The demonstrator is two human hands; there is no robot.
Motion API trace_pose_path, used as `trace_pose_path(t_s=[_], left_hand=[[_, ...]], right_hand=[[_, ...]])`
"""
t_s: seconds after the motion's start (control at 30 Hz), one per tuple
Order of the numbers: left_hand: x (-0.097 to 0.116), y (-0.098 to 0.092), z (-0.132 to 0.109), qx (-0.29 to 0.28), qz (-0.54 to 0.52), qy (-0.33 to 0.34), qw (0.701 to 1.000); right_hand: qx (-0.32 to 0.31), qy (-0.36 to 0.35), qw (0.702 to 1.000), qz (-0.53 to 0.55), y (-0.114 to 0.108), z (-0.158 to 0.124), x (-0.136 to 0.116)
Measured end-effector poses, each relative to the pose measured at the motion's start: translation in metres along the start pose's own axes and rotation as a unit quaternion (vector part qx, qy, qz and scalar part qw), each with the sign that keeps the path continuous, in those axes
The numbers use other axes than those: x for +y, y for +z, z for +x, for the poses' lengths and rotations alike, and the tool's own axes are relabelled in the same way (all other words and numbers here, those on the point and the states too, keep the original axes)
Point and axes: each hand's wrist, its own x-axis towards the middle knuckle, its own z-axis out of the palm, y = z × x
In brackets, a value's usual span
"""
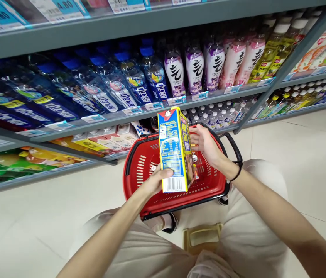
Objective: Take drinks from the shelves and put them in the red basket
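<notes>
A blue and yellow drink carton [173, 143], with rows of small print and a barcode at its lower end, is held tilted above a red shopping basket [134, 185]. My left hand [157, 178] grips its lower end, the thumb lying across the printed face and the other fingers hidden behind. Beside the carton's right face is my right hand [206, 144], its fingers stretched out and apart; whether the fingertips touch the carton I cannot tell. Inside the basket, partly covered by the carton and my hands, lie small items that are hard to make out.
Shelves ahead hold blue-capped bottles [122, 83], white and purple bottles [194, 71], pink bottles [233, 63] and yellow bottles [269, 58]. Cartons [110, 139] stand on the lower shelf. The basket's black handle [233, 148] sticks out at right. A beige stool [203, 235] is between my legs.
</notes>
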Motion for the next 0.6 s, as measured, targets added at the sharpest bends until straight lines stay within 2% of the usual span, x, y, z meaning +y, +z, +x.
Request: trace_pose_path(t_s=[0.13, 0.23, 0.4, 0.6], left_hand=[[-0.002, 0.002, 0.001, 0.022, 0.15, 0.03, 0.988], [0.004, 0.005, 0.002, 0.018, 0.202, 0.064, 0.977], [0.006, 0.012, 0.005, 0.038, 0.195, 0.105, 0.974], [-0.001, 0.022, 0.012, 0.061, 0.157, 0.104, 0.98]], right_hand=[[-0.038, 0.007, 0.999, 0.013, 0.002, -0.004, -0.003], [-0.042, 0.007, 0.999, 0.032, 0.003, -0.008, -0.005], [-0.032, -0.017, 0.999, 0.006, 0.007, -0.013, -0.011], [-0.05, -0.013, 0.999, -0.005, 0.009, -0.015, -0.017]])
